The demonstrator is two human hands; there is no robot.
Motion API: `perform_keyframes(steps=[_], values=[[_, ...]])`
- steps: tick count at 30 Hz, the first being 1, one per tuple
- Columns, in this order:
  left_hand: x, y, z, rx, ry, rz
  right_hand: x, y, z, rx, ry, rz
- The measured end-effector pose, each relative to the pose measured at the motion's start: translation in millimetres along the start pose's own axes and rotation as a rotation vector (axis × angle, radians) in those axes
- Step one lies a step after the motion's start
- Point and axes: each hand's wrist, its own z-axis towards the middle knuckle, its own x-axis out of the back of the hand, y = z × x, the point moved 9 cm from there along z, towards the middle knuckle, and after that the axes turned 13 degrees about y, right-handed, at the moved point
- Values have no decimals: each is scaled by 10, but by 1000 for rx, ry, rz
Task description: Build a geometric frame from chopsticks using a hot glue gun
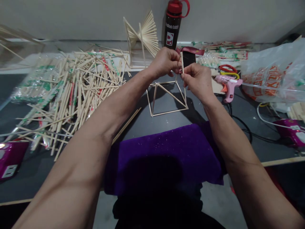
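Observation:
A frame of slim wooden chopsticks [169, 112] stands on the dark table, with a square base and slanting and upright sticks joined at the corners. Above its far right corner, my right hand [199, 80] pinches the lower part of an upright chopstick [182, 62]. My left hand [166, 60] is closed beside that same stick, its thumb and fingertips pressed together; what lies between them is too small to make out. Behind the hands are a dark bottle with a red lid [172, 25] and a black object with a dark red strap [189, 58].
Loose chopsticks [83, 86] and wrapped packs [38, 82] cover the left. A twisted stick model [149, 31] stands behind. On the right are a pink glue gun [229, 85], red-handled scissors [227, 68] and a plastic bag [274, 73]. A purple cloth [166, 146] lies in front.

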Motion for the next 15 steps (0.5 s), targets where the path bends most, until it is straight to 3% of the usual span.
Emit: perform_keyframes(steps=[15], values=[[4,49,-15,1,6,9,-7,59,26,-21,18,31]])
